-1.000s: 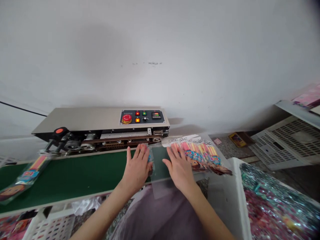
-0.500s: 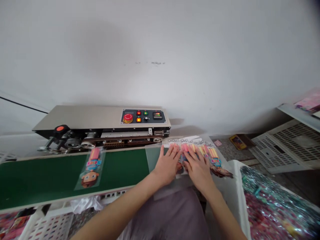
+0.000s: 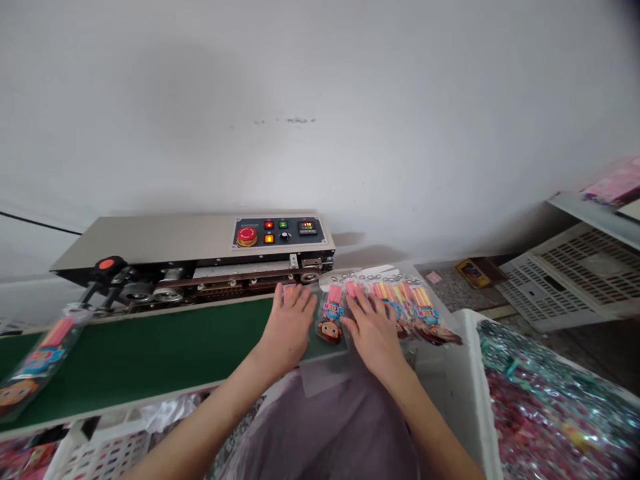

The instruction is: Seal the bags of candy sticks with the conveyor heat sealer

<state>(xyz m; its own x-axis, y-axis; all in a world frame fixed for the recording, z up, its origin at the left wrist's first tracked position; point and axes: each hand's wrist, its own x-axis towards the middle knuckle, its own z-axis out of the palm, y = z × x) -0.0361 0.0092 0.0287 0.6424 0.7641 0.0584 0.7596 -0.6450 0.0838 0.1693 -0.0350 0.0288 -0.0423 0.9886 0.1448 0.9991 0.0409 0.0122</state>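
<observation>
My left hand lies flat, fingers spread, over a bagged item at the right end of the green conveyor belt; only the item's pink top shows. My right hand rests with spread fingers on the row of bagged figures to the right of the belt. Between the hands lies one bagged figure with a pink top and a brown-haired face. Another bagged figure is at the belt's far left. Behind the belt stands the sealing machine with its lit control panel.
At the lower right is a white foam box full of shiny packets. Beyond it, a grey plastic crate lies on the floor. A white perforated basket sits below the belt at lower left. The wall rises behind the machine.
My left hand has moved left onto the belt's right end, away from my right hand. The bagged figure on the belt has travelled left. The view has shifted slightly.
</observation>
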